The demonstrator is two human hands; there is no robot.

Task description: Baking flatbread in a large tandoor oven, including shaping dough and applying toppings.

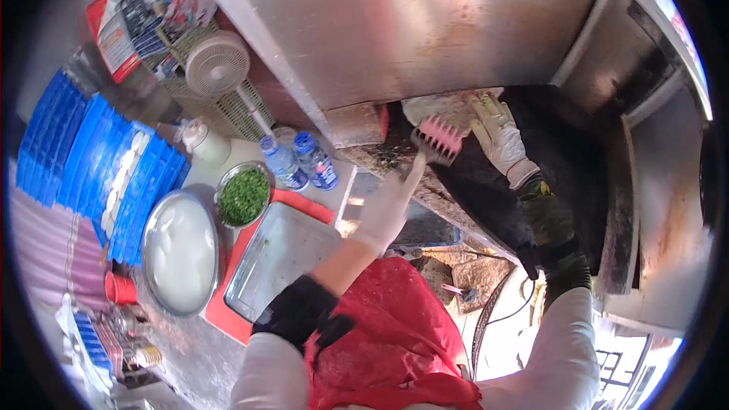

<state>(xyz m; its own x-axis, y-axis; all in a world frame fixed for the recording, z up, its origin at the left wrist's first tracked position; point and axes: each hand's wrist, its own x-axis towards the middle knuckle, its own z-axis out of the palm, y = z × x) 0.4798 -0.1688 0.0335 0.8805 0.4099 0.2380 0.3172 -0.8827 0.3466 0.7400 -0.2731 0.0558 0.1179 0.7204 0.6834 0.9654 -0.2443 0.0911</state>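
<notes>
My left hand (382, 211), in a thin pale glove, is closed on the handle of a pink toothed tool (442, 139) with dark gaps along its head. The tool's exact kind is unclear. Its head is beside a pale, flat sheet of what looks like dough (440, 108), at the back edge of a dark cooking surface (558, 159). My right hand (497, 135), in a thicker cream glove, reaches over the sheet's right end with its fingers stretched out. Whether its fingertips press on the sheet, I cannot tell.
Metal panels (433, 30) rise behind the cooking surface. To the left are a metal tray (250, 288) on a red board, a bowl of chopped greens (243, 194), a large basin of white contents (210, 258), two bottles (315, 161), a fan (218, 64) and stacked blue trays (91, 159).
</notes>
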